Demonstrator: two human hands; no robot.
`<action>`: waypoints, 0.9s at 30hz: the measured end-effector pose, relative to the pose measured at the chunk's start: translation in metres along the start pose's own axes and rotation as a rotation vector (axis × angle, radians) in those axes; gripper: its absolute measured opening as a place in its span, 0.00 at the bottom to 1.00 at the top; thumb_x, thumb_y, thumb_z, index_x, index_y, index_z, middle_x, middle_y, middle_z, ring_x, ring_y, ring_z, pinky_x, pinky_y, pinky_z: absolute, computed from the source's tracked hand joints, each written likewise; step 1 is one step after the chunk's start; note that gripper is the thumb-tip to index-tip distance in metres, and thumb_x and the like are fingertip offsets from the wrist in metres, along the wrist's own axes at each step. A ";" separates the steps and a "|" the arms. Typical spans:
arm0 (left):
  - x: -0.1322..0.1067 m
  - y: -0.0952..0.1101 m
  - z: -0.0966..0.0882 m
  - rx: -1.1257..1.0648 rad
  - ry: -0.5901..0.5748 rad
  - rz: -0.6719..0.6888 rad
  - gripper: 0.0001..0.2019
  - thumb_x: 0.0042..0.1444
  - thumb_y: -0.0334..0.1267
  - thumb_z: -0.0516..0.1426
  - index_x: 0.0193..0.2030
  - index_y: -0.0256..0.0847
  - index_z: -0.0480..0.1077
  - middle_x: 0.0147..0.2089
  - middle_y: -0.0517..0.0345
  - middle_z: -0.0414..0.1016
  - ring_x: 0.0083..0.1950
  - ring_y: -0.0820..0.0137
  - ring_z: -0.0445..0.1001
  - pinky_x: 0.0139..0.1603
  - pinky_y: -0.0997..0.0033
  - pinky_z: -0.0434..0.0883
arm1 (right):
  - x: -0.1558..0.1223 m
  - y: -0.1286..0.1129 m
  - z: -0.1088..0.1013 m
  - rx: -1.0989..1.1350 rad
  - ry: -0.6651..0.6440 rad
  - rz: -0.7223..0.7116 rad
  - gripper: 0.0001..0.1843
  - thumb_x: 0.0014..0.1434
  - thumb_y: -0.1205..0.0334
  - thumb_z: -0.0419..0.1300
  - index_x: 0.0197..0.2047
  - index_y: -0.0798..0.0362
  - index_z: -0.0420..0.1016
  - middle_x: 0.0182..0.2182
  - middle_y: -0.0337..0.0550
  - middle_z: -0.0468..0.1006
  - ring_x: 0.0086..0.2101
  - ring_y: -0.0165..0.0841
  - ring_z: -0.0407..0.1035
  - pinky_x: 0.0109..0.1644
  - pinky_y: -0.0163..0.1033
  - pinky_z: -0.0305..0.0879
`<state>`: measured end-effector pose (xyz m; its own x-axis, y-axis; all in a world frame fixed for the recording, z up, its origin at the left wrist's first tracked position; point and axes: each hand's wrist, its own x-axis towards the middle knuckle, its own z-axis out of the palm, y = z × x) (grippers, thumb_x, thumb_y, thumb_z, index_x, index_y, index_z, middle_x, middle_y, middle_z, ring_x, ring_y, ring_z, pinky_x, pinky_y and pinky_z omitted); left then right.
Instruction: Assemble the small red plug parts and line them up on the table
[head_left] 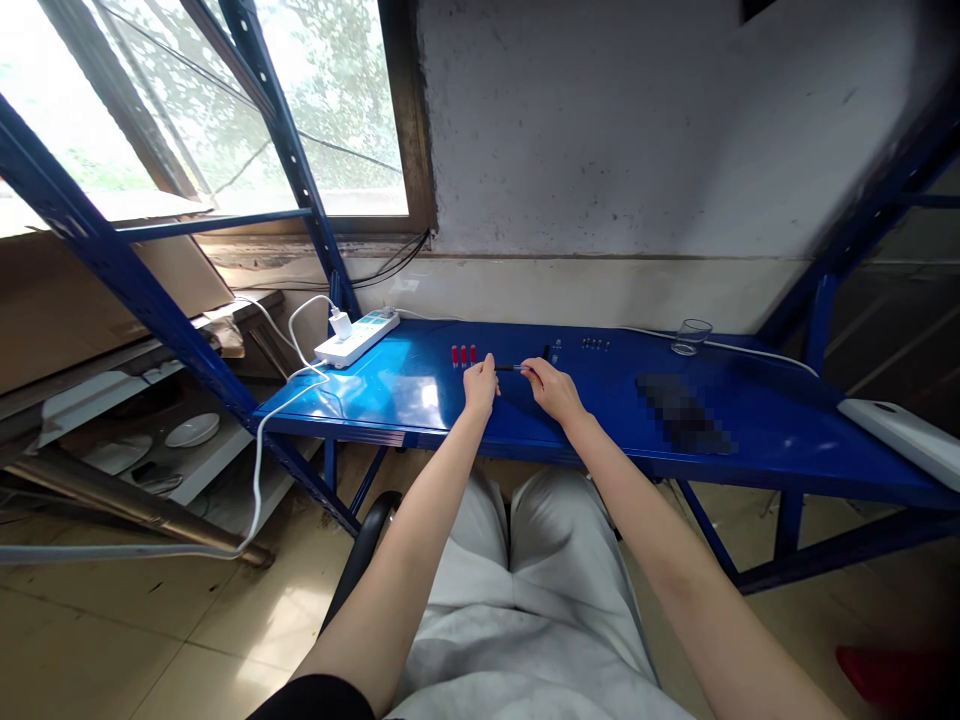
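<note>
Between my hands, just above the blue table, a thin dark pen-like stick (508, 367) lies level, with a paler, clear-looking right end. My left hand (480, 385) is closed on its left end, thumb on top. My right hand (553, 388) pinches the pale right end. Beyond my left hand stand three small red cylinders (463, 355) in a row. Past my right hand lie a short black piece (545, 352) and a few tiny clear pieces (556, 351). Several tiny metallic-looking pieces (596, 344) sit in a row farther right.
On the blue table (600, 400), a white power strip (358, 338) with a plugged-in charger stands at the left. A drinking glass (691, 338) is at the back right, a blurred dark thing (681, 412) nearer. A white object (904, 435) lies at the right end. Blue posts flank the table.
</note>
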<state>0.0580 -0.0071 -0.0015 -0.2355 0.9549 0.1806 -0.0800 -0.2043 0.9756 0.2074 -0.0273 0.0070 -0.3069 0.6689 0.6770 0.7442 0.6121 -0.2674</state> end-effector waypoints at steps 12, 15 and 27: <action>-0.004 0.007 0.002 0.029 -0.087 0.099 0.22 0.54 0.56 0.49 0.24 0.37 0.64 0.20 0.62 0.65 0.15 0.81 0.60 0.17 0.79 0.58 | 0.000 0.003 0.002 -0.091 -0.057 0.065 0.19 0.64 0.55 0.42 0.49 0.52 0.68 0.45 0.46 0.75 0.36 0.36 0.72 0.32 0.35 0.64; -0.005 0.010 0.002 -0.011 -0.187 0.060 0.19 0.52 0.53 0.54 0.34 0.36 0.69 0.25 0.59 0.71 0.16 0.81 0.63 0.18 0.79 0.60 | 0.000 0.003 0.002 -0.115 -0.071 0.102 0.19 0.64 0.56 0.42 0.50 0.52 0.68 0.46 0.47 0.74 0.36 0.35 0.71 0.32 0.35 0.63; -0.001 0.005 0.001 -0.155 -0.320 0.025 0.16 0.48 0.43 0.60 0.42 0.35 0.69 0.33 0.54 0.73 0.22 0.79 0.68 0.20 0.80 0.62 | 0.000 0.002 0.002 -0.179 -0.123 0.149 0.21 0.64 0.59 0.40 0.55 0.49 0.64 0.48 0.46 0.72 0.36 0.36 0.70 0.29 0.36 0.62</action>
<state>0.0586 -0.0084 0.0029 0.0742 0.9632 0.2584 -0.2297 -0.2357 0.9443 0.2073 -0.0252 0.0052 -0.2480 0.7991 0.5476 0.8765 0.4259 -0.2246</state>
